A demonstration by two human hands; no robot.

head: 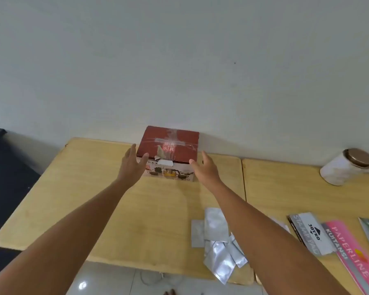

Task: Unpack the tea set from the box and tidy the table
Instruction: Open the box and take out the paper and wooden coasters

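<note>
Head view: a red box (168,145) is seen at the far edge of a light wooden table (90,188), close against the pale wall (179,60). Its lid is shut and crossed with clear shiny tape, and some pale letters are printed on top. On the front side, small teapots and cups are pictured, and a bit of the flap edge looks torn.

The left hand (131,165) is held open at the box's left front corner, with fingers spread; the thumb is at the lid edge. The right hand (205,169) is held open at the right front corner, thumb near the lid. Whether the box is really touched cannot be told.

Nearer the person, a heap of silver packets (217,241) is spread on the table, partly hidden by the right arm. Beside it, flat paper packs (328,237) are laid out. A white jar (343,168) with a brown lid is set far right, on a second table pushed against the first. White floor tiles (107,282) are seen below.
</note>
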